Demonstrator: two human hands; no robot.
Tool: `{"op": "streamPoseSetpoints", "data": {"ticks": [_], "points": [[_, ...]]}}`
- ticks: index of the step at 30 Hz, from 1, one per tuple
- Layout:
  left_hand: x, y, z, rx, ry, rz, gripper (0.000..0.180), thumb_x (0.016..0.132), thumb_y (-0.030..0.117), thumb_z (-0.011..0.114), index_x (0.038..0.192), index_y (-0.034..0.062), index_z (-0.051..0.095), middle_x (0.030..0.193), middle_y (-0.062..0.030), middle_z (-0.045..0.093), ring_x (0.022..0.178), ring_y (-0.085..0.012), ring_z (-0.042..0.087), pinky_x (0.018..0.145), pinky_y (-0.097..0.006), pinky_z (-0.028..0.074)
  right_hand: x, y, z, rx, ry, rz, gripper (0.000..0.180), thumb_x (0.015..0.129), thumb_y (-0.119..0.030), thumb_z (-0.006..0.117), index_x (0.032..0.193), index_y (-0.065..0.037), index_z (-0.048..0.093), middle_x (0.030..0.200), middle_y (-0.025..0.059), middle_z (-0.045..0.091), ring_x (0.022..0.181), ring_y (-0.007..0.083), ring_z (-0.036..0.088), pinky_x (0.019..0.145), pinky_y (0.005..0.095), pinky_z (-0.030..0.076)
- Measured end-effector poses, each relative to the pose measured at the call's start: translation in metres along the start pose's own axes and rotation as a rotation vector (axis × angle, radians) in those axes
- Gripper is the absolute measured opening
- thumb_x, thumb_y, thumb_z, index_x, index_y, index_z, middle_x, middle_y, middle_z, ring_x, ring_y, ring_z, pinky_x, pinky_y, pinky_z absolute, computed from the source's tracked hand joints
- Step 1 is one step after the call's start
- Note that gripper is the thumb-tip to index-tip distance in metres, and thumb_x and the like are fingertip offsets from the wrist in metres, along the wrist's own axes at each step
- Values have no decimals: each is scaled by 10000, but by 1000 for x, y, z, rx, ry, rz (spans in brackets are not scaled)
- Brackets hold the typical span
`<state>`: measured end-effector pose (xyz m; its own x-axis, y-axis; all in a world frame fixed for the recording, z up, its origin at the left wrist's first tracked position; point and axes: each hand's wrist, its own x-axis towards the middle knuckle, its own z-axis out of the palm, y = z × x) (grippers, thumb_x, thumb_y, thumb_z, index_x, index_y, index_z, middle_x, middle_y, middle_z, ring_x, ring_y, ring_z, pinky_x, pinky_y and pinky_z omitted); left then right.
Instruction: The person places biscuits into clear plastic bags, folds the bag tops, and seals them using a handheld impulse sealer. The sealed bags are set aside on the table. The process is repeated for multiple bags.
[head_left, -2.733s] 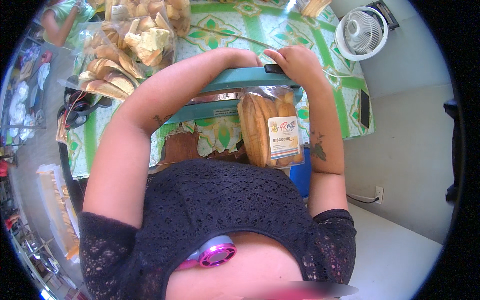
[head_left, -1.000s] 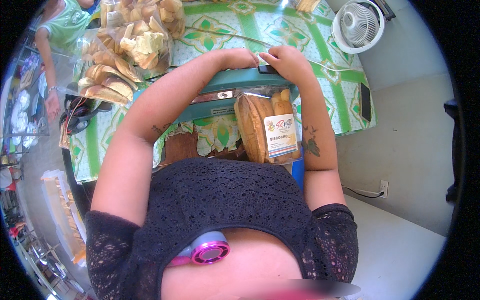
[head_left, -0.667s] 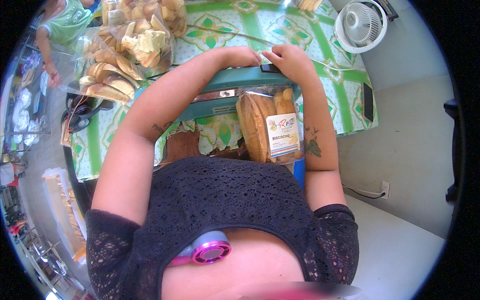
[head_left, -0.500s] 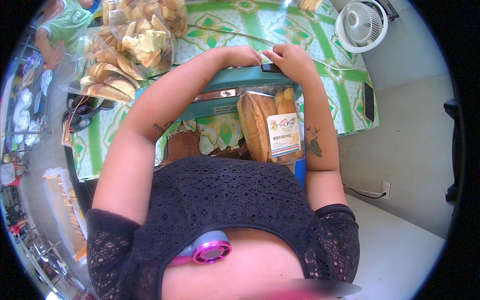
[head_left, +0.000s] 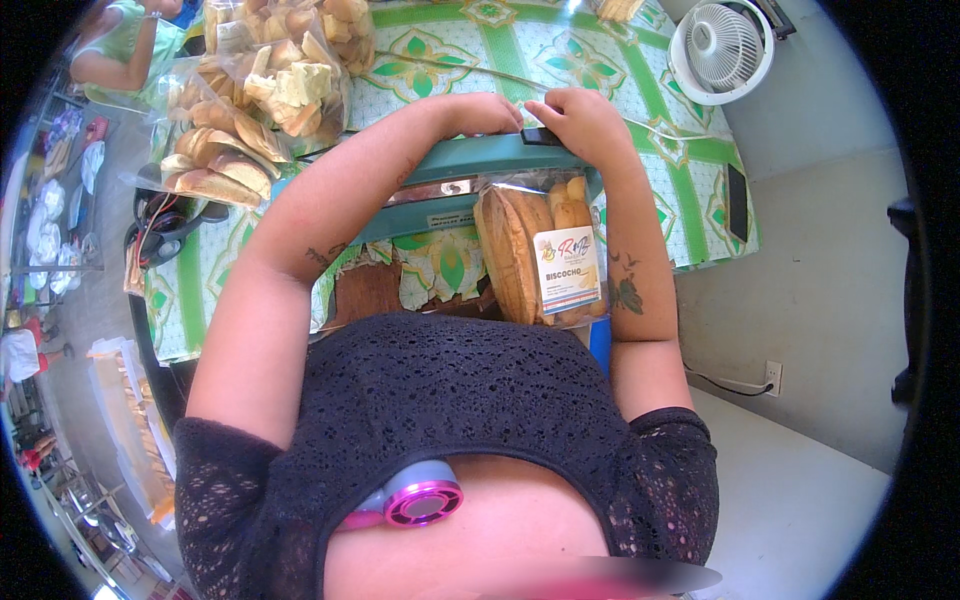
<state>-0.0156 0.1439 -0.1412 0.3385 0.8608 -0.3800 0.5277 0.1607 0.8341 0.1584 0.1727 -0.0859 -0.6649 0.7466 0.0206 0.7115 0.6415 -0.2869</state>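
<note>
A teal bag sealer stands on the table in front of me, its long arm lying across. A clear bag of toasted bread slices with a white label leans against its near side, top end at the arm. My left hand is closed at the arm's far edge, fingers curled down. Beside it, my right hand is closed too, its heel against the arm by the black handle piece. The hands nearly meet. Whatever their fingertips pinch is hidden.
Large clear bags of bread pieces fill the table's left. Headphones lie near its left edge. A white fan stands far right, with a dark phone-like slab nearer. A person in light green is at the far left.
My hands, the sealer and the bag of bread keep their places. At the far left, the other person's arm has gone from hanging low to bent and raised.
</note>
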Motion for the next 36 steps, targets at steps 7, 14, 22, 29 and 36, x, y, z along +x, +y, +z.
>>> {"op": "streamPoseSetpoints", "data": {"ticks": [7, 14, 22, 29, 36], "points": [[5, -5, -1, 3, -22, 10, 116, 760, 211, 572, 808, 137, 648, 653, 57, 542, 603, -67, 470, 549, -260, 359, -1, 0, 0, -2, 13, -12, 370, 822, -394, 516, 789, -63, 676, 791, 176, 648, 787, 345, 617, 724, 444, 482], [4, -4, -1, -8, -20, -3, 111, 761, 205, 565, 801, 139, 645, 651, 61, 535, 607, -64, 464, 547, -257, 353, -1, -1, -1, 0, 10, -6, 370, 820, -392, 516, 782, -59, 674, 789, 181, 645, 781, 347, 616, 718, 445, 481], [-1, 0, -1, -15, -23, 12, 97, 756, 207, 561, 779, 145, 631, 636, 66, 514, 592, -65, 445, 536, -257, 336, -1, -1, -1, -11, 6, 1, 367, 821, -393, 516, 775, -65, 673, 795, 175, 648, 790, 341, 617, 726, 442, 481], [2, -2, -1, 7, -20, 7, 99, 759, 215, 558, 771, 143, 623, 632, 67, 505, 595, -62, 441, 538, -256, 336, -1, -1, -1, -9, 3, 13, 373, 824, -404, 514, 783, -69, 674, 800, 170, 650, 803, 339, 617, 735, 440, 482], [0, 0, -1, -20, -18, 14, 103, 759, 214, 561, 782, 142, 632, 647, 62, 522, 613, -64, 457, 552, -258, 351, -1, -1, 0, -5, 5, 12, 371, 825, -405, 514, 784, -71, 673, 801, 171, 649, 800, 337, 617, 728, 442, 481]]}}
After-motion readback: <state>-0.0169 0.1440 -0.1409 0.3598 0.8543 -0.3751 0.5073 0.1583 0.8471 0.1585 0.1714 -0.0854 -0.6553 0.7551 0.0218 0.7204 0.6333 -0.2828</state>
